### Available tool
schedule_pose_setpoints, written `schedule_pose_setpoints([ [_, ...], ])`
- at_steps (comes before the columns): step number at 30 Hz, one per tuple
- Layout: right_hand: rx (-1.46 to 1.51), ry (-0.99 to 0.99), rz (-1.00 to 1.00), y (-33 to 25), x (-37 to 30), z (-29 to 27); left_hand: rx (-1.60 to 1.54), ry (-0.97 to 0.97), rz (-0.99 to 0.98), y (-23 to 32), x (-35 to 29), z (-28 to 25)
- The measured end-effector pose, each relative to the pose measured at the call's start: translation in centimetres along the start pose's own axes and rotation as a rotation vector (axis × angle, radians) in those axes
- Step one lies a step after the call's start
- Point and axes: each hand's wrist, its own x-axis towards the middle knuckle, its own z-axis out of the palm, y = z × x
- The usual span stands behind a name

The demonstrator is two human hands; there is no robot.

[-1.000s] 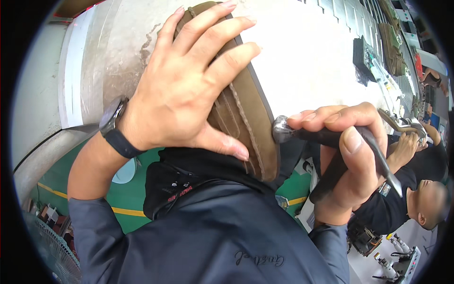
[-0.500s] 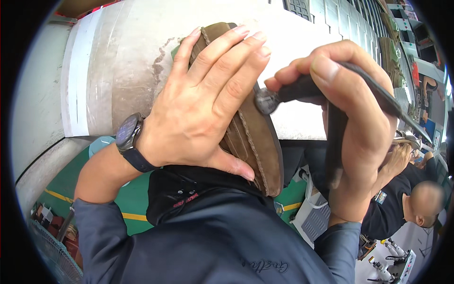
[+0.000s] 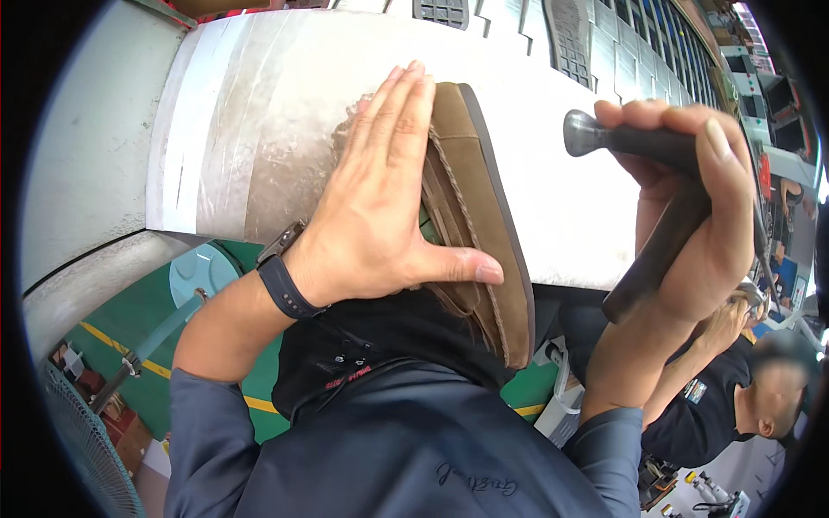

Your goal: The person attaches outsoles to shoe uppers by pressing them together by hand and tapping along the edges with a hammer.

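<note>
A person's two bare hands work at a pale, worn workbench [image 3: 285, 112], seen from above through a wide, curved lens. The left hand [image 3: 380, 216] lies flat and open, fingers straight and pressed together, over the side of a brown suede shoe [image 3: 484, 224]. The thumb wraps across the shoe's upper. The shoe stands on edge at the bench's near rim, its dark sole edge facing right and its stitched seam showing beside the fingers. Much of the upper is hidden under the palm, and its lower end sinks behind dark clothing [image 3: 380, 414]. A dark wristwatch [image 3: 285, 281] sits on the left wrist.

The right hand [image 3: 691, 216] is curled tightly round a dark metal tool [image 3: 643, 198], held just to the right of the shoe and apart from it. Only a rounded steel knob at its top and a stretch of dark shaft below the fist show; the rest is covered by the fingers, so the kind of tool is hard to tell.

At lower right another person in a dark shirt [image 3: 691, 414] is partly cut off by the picture's edge.
</note>
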Motion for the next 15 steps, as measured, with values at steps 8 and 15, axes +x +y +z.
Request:
schedule_pose_setpoints([
  [8, -0.279, -0.329, 0.305, 0.8, 3.7, 1.3, -0.035, -0.081, -0.017, 0.9, 0.9, 0.0],
  [15, -0.260, -0.459, 0.390, 1.0, 5.5, 1.1, -0.002, -0.080, 0.010, 0.6, 0.9, -0.1],
])
